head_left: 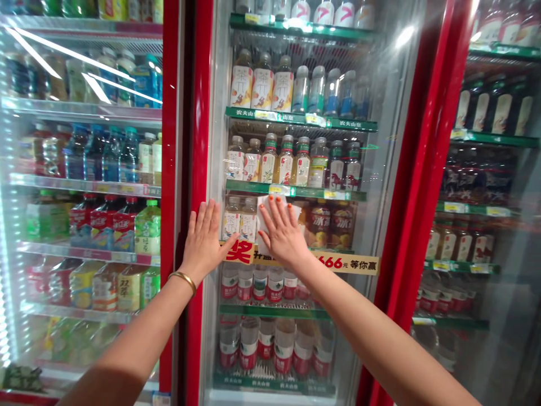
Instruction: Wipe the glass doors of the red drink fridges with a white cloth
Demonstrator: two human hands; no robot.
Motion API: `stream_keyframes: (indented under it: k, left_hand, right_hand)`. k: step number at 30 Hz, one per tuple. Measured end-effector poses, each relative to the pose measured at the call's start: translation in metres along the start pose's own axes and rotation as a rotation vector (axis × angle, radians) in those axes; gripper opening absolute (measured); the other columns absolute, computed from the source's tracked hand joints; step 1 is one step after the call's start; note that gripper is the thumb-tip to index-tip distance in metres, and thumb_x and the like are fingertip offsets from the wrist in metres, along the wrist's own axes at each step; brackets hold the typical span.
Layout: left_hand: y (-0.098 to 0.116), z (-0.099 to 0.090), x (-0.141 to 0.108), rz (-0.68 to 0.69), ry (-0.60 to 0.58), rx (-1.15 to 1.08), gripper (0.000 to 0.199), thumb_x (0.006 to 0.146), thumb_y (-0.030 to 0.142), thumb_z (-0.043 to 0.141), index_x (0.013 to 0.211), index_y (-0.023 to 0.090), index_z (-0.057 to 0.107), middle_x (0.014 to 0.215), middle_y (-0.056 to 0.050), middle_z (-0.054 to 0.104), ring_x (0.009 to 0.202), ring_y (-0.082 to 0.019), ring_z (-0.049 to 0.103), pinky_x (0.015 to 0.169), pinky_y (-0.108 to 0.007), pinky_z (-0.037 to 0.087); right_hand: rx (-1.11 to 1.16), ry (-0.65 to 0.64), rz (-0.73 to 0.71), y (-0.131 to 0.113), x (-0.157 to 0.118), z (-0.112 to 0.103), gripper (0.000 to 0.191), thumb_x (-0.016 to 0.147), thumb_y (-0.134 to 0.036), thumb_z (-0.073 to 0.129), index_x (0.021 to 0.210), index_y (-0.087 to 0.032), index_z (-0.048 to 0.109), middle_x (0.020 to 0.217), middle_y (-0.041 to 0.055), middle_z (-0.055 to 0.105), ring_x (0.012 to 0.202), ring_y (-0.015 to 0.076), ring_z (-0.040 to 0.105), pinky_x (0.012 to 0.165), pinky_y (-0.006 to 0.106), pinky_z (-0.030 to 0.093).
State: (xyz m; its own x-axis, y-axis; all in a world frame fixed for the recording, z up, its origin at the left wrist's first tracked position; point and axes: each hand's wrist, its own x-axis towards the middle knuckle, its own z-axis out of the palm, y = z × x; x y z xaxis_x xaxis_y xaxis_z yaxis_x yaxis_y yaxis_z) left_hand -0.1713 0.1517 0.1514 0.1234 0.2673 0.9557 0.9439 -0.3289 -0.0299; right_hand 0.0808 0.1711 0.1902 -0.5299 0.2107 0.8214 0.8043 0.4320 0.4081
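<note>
Against the glass door (367, 242) of a drinks fridge, by its red left edge (195, 169), a left hand (206, 239) wearing a gold bangle (183, 282) is laid flat, and just apart from it a white cloth (269, 223) is pressed to the glass under the spread right hand (284, 232).

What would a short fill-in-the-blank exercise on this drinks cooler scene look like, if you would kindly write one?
The gold bangle is on the ____ wrist.
The white cloth lies under the ____ hand.
The frame of the glass door is ____.
The yellow strip shows the number ____.

Missing words: left; right; red; 666.
</note>
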Motion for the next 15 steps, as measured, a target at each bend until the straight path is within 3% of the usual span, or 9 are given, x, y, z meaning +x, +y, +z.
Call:
stream_keyframes:
  k: [2, 5, 7, 10, 12, 15]
  left_hand:
    - [-0.002, 0.003, -0.002, -0.004, 0.004, 0.004, 0.106, 0.105, 0.071, 0.049, 0.18, 0.016, -0.002, 0.188, -0.018, 0.007, 0.177, -0.032, 0.0, 0.143, -0.059, 0.002]
    - [-0.006, 0.005, -0.003, -0.006, -0.005, 0.017, 0.108, 0.105, 0.066, 0.052, 0.18, 0.013, -0.006, 0.188, -0.02, 0.003, 0.176, -0.033, -0.003, 0.143, -0.06, 0.003]
    - [-0.01, 0.006, -0.003, 0.013, -0.028, 0.03, 0.115, 0.103, 0.065, 0.059, 0.179, 0.011, -0.007, 0.187, -0.023, 0.003, 0.176, -0.035, -0.003, 0.143, -0.062, 0.004]
    - [-0.014, 0.006, -0.004, 0.055, -0.051, 0.059, 0.136, 0.091, 0.071, 0.074, 0.178, 0.008, -0.011, 0.186, -0.028, 0.004, 0.175, -0.04, -0.002, 0.142, -0.064, 0.006]
    - [-0.013, 0.005, -0.004, 0.068, -0.053, 0.07, 0.147, 0.085, 0.073, 0.081, 0.177, 0.009, -0.014, 0.186, -0.029, 0.003, 0.175, -0.041, -0.002, 0.141, -0.065, 0.006]
    - [-0.011, 0.003, -0.004, 0.057, -0.064, 0.074, 0.153, 0.081, 0.062, 0.09, 0.177, 0.014, -0.019, 0.186, -0.027, 0.002, 0.175, -0.041, -0.003, 0.142, -0.067, 0.007]
  right_hand:
    - [0.016, 0.061, 0.083, 0.0, 0.023, -0.002, 0.084, 0.115, -0.045, 0.04, 0.179, -0.02, -0.008, 0.187, 0.0129, 0.001, 0.176, 0.0341, 0.003, 0.143, 0.066, 0.01]
    - [0.05, 0.062, 0.032, -0.017, 0.052, 0.0, 0.078, 0.115, -0.044, 0.039, 0.18, -0.018, 0.005, 0.188, 0.0106, 0.004, 0.176, 0.0324, 0.001, 0.144, 0.065, 0.008]
    - [0.064, 0.001, -0.078, -0.03, 0.051, 0.003, 0.073, 0.115, -0.043, 0.04, 0.179, -0.018, 0.017, 0.188, 0.0083, 0.01, 0.176, 0.0305, 0.005, 0.145, 0.061, 0.009]
    - [0.068, -0.076, -0.204, -0.032, 0.026, 0.004, 0.07, 0.114, -0.043, 0.041, 0.178, -0.018, 0.024, 0.187, 0.0068, 0.013, 0.176, 0.0283, 0.009, 0.145, 0.057, 0.009]
    - [0.064, -0.073, -0.193, -0.026, 0.018, 0.002, 0.072, 0.114, -0.043, 0.041, 0.179, -0.018, 0.021, 0.188, 0.0073, 0.011, 0.176, 0.0282, 0.007, 0.145, 0.057, 0.008]
    - [0.064, -0.027, -0.087, -0.026, 0.035, -0.001, 0.077, 0.113, -0.043, 0.043, 0.18, -0.018, 0.015, 0.188, 0.0091, 0.005, 0.176, 0.0317, 0.001, 0.144, 0.063, 0.004]
